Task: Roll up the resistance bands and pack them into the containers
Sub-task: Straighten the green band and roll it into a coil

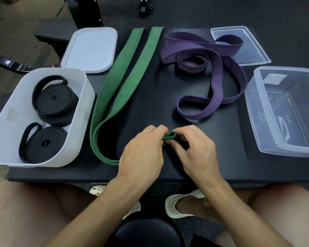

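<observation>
Two black bands (48,120) sit rolled in the white box (5,132); both hands' fingers (163,138) pinch the green band's (123,77) first fold; the purple band (219,72), upper right, lies unrolled.

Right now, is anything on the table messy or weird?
Only the purple band: it lies loose and twisted, with one loop draped over the clear lid. The two black bands sit rolled in the white container, and both hands are starting to roll the green band.

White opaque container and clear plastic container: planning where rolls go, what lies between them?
In the head view, the green resistance band and purple resistance band lie between them.
</observation>
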